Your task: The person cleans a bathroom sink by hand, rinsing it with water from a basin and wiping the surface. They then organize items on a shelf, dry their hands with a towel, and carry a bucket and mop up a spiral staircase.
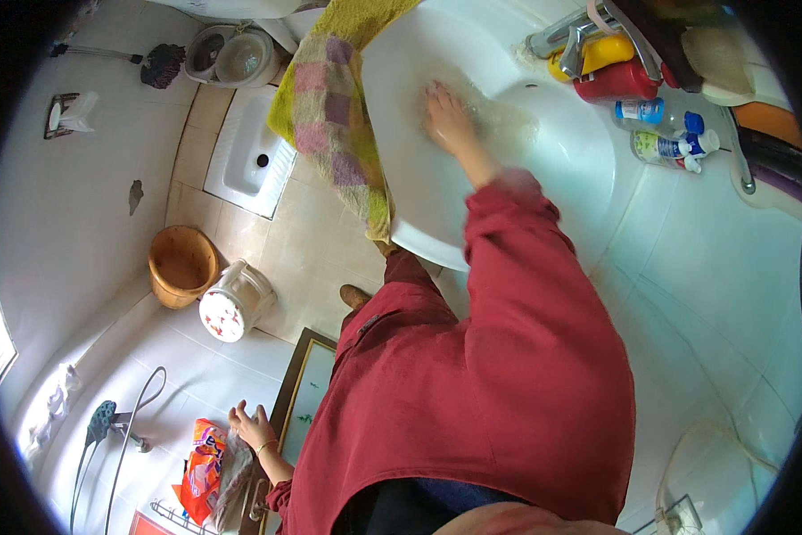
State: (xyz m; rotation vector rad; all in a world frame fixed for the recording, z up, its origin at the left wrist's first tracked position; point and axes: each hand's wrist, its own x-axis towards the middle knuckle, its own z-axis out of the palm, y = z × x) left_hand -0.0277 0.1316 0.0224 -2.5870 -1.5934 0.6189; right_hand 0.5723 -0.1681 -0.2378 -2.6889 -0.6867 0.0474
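My right hand (449, 120) is in cloudy, splashing water in a white basin (574, 194), fingers somewhat apart and holding nothing visible. A chrome faucet (561, 37) stands at the basin's upper right rim. A yellow-green towel (334, 114) with pink and purple checks hangs over the basin's left edge. At the lower left, my left hand (250, 424) is raised with bent, parted fingers and nothing in it. Close beside it are an orange plastic packet (203, 471) and a greyish plastic bag (235, 475).
Bottles, including a red bottle (618, 81) and a clear bottle (648, 115), line the basin's right side. On the floor side are a squat toilet (243, 167), a wooden bucket (183, 264) and a lidded white bucket (227, 314). A framed panel (297, 374) is near my left arm.
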